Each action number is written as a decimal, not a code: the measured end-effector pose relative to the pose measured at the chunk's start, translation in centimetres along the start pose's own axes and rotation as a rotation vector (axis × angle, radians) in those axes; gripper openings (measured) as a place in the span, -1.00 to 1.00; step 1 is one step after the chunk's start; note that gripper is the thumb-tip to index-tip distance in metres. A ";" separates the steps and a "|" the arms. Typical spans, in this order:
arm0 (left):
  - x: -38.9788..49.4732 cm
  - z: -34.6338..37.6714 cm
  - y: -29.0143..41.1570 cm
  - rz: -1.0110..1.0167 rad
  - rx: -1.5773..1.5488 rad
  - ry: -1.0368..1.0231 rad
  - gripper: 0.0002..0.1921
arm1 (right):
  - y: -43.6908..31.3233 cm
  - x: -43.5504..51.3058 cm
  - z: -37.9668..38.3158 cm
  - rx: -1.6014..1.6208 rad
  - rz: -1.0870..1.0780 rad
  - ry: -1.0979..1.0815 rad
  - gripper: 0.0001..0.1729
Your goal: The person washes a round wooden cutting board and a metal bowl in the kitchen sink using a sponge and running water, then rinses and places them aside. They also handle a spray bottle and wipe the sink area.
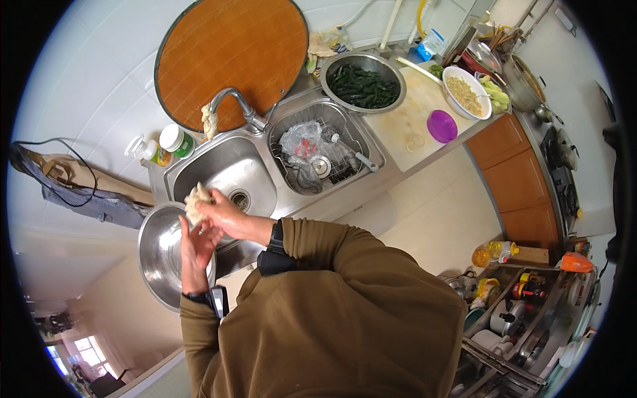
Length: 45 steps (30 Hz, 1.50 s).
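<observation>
My right hand grips a cream-coloured crumpled lump, which looks like a wet cloth. It is above the near left corner of the left sink basin. Just below is my left hand, palm turned up and fingers apart, with nothing in it that I can see. Its fingertips come close to the right hand; whether they touch is unclear. Under the left hand, a large stainless steel bowl stands at the sink's left end. Both hands look wet.
A chrome faucet with cloth round its spout rises behind the basins. A wire basket with plastic bags fills the right basin. Bottles stand at the back left. Right are a bowl of dark green leaves and a cutting board.
</observation>
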<state>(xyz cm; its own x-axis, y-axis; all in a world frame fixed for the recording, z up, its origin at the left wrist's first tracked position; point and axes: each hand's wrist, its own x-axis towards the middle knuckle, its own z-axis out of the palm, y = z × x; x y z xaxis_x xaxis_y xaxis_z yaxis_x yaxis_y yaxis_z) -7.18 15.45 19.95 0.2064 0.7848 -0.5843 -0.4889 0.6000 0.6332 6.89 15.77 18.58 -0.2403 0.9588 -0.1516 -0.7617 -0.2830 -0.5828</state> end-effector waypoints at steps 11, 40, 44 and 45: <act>6.7 1.4 -1.7 0.415 0.719 -0.102 -0.63 | -1.2 -0.6 -2.0 -0.029 0.279 -0.118 -0.34; 7.1 9.4 2.7 0.454 0.319 -0.048 -0.58 | 0.4 8.9 -4.9 -1.278 -0.601 -0.348 -0.73; 7.2 10.3 3.5 0.470 0.235 0.023 -0.66 | -1.0 7.8 -4.3 -1.248 -0.177 -0.172 -0.59; 7.4 10.5 3.6 0.468 0.214 0.062 -0.67 | -1.3 7.4 -3.7 -1.261 -0.257 -0.111 -0.63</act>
<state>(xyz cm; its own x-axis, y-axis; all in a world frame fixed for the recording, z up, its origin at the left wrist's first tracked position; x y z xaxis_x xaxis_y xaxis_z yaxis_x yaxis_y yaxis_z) 1.47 25.03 23.27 -0.0468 0.9701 -0.2381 -0.3311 0.2099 0.9200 8.37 23.31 15.27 -0.2672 0.9576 0.1077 0.2827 0.1847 -0.9413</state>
